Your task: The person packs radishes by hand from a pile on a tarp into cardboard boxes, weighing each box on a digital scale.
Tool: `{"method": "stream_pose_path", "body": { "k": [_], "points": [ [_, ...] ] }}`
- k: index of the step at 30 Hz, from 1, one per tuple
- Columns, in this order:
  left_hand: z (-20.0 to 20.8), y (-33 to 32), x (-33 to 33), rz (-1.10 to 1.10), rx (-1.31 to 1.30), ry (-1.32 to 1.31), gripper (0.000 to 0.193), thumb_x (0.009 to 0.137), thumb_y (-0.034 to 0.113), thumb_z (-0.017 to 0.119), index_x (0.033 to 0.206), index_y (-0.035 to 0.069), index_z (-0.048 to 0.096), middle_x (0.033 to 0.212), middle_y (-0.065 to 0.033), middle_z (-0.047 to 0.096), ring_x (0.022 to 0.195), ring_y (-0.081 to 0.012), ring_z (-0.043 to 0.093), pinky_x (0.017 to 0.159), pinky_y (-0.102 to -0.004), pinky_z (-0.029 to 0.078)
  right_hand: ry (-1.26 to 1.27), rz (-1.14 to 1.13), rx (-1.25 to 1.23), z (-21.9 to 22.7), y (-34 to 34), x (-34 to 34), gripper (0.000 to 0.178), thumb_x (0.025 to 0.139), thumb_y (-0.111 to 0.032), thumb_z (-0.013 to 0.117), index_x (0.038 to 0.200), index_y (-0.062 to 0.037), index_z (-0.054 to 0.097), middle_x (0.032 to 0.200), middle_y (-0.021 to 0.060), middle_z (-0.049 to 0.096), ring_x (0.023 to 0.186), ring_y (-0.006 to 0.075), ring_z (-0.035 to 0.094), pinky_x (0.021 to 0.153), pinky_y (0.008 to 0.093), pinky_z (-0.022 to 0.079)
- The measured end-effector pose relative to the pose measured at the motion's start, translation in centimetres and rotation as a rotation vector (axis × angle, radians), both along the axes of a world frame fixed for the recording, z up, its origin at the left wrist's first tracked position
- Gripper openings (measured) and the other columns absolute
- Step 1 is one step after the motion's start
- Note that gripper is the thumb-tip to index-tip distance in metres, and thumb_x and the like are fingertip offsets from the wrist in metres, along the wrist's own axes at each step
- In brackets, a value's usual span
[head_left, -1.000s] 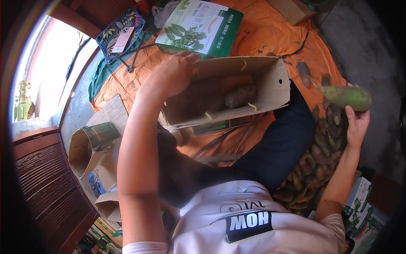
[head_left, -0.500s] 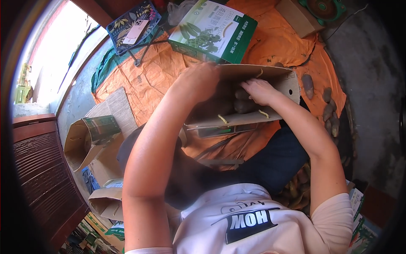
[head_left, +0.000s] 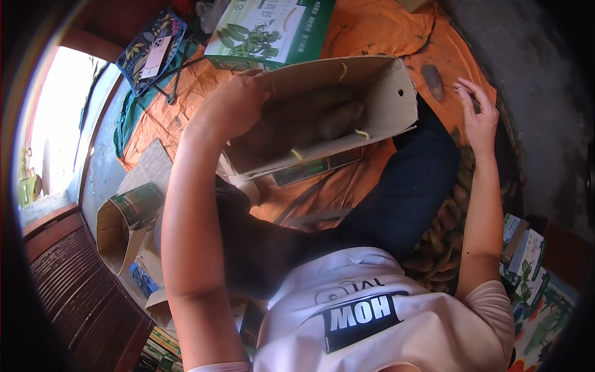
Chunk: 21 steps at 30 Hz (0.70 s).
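Note:
An open cardboard box [head_left: 379, 99] with yellow cord loops along its long sides lies in front of me. Inside it are several elongated root vegetables [head_left: 342, 119], dim in the shadow. At the box's left end, my left hand [head_left: 232, 105] is closed over the rim, with its fingertips partly hidden. Out beyond the right end hangs my right hand [head_left: 480, 118], open and holding nothing, its fingers slightly bent and apart. One loose root vegetable [head_left: 432, 82] rests on the orange sheet [head_left: 387, 37] near that hand.
A closed green and white carton [head_left: 266, 31] stands behind the box. A phone [head_left: 156, 56] sits on a patterned folding stool [head_left: 130, 62] at far left. Below the box shows a flat device [head_left: 316, 167] with a green-lit panel. More root vegetables [head_left: 443, 235] are heaped by my right leg.
My right hand has come out of the box and moved right, away from the vegetables. My left hand stays at the box's left end. The whole view has shifted.

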State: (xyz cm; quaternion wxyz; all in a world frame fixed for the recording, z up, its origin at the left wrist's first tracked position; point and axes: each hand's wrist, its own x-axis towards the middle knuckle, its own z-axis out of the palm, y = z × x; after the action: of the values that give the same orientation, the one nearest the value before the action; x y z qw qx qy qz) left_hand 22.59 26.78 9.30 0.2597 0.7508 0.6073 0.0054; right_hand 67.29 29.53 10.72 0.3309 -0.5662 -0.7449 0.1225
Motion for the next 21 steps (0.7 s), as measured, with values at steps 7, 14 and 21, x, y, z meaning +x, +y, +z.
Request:
{"method": "stream_pose_path", "body": {
  "k": [7,14,21],
  "points": [
    [-0.1,0.9,-0.5,-0.065,0.263,-0.137,0.041,0.101,0.009,0.057,0.141,0.007,0.059,0.141,-0.0204,0.061,0.130,-0.0391,0.059,0.110,-0.0435,0.046,0.108,-0.584,-0.212,-9.7,-10.2,19.0,0.048,0.108,-0.040,0.055,0.096,0.0033,0.072,0.073,0.0076,0.071,0.070,0.0133,0.068,0.065,0.0301,0.053],
    [0.0,0.6,-1.6,-0.042,0.279,0.026,0.040,0.108,0.020,0.056,0.148,0.018,0.057,0.139,-0.0138,0.066,0.121,-0.0318,0.067,0.096,-0.0388,0.052,-0.154,-0.830,-0.581,-23.0,-24.6,26.8,0.035,0.105,-0.035,0.055,0.100,-0.0059,0.073,0.078,0.0162,0.073,0.079,0.0340,0.074,0.077,0.0447,0.055],
    [-2.5,2.1,-0.3,-0.076,0.250,0.050,0.040,0.109,0.013,0.051,0.148,0.017,0.057,0.145,-0.0133,0.062,0.134,-0.0302,0.059,0.103,-0.0410,0.050,-0.232,-0.759,-0.841,-32.6,-35.5,32.3,0.028,0.100,-0.023,0.054,0.122,-0.0108,0.067,0.113,0.0205,0.072,0.109,0.0439,0.067,0.092,0.0502,0.053]
  ]
}}
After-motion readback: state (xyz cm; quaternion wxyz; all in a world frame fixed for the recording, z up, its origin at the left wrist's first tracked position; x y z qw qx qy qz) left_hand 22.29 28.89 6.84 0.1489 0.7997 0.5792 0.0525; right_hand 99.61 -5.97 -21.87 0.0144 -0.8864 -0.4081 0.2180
